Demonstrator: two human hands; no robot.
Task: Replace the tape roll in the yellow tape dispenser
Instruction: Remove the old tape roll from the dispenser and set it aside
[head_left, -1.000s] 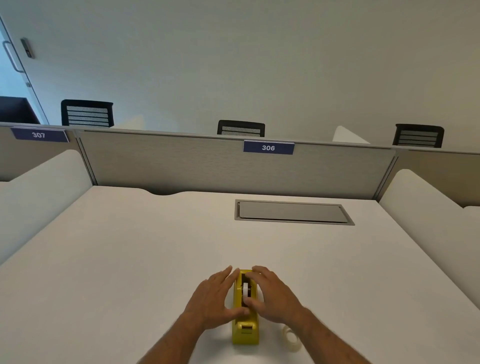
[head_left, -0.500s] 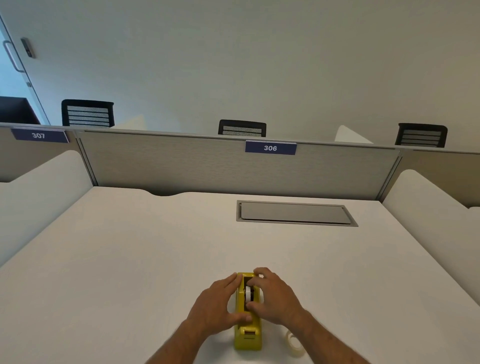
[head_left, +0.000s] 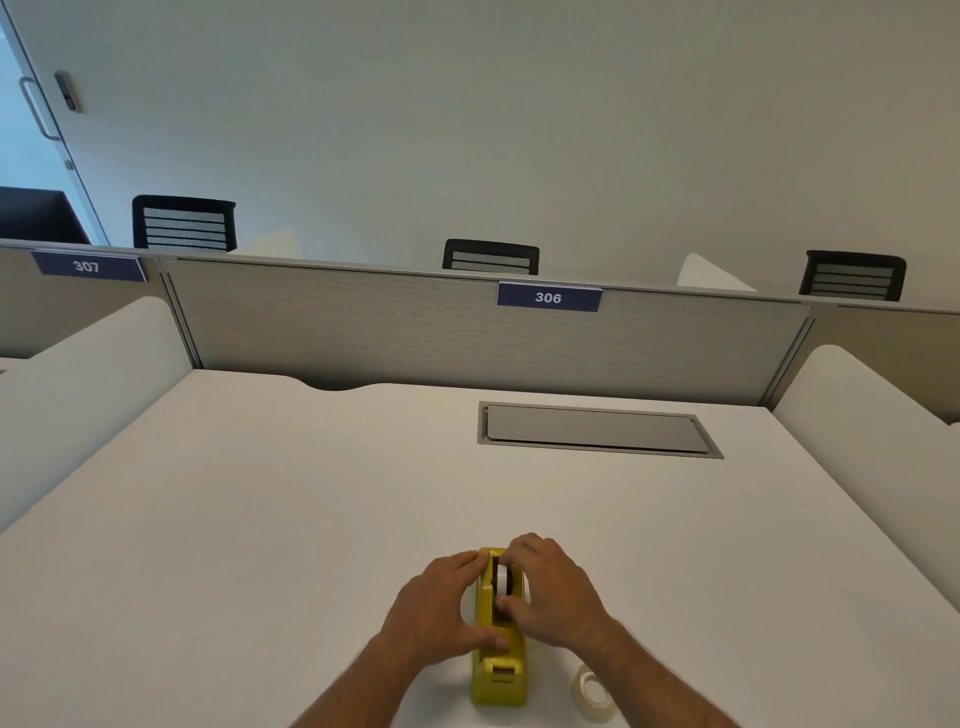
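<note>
The yellow tape dispenser (head_left: 497, 675) stands on the white desk (head_left: 260, 519) near its front edge, cutter end towards me. My left hand (head_left: 436, 608) wraps its left side, thumb across the body. My right hand (head_left: 556, 592) lies over the right side, with fingertips and thumb pinching the nearly spent roll (head_left: 503, 579), a white core in the dispenser's slot. A clear tape roll (head_left: 595, 696) lies flat on the desk to the right of the dispenser, by my right forearm.
A grey cable hatch (head_left: 597, 430) is set into the desk further back. A grey partition (head_left: 415, 332) labelled 306 closes the far edge, with white side dividers (head_left: 857, 415) left and right. Black chair backs show beyond.
Both hands have closed in on the dispenser. My right fingers went from resting on top to pinching the roll in the slot; my left thumb now presses across the body.
</note>
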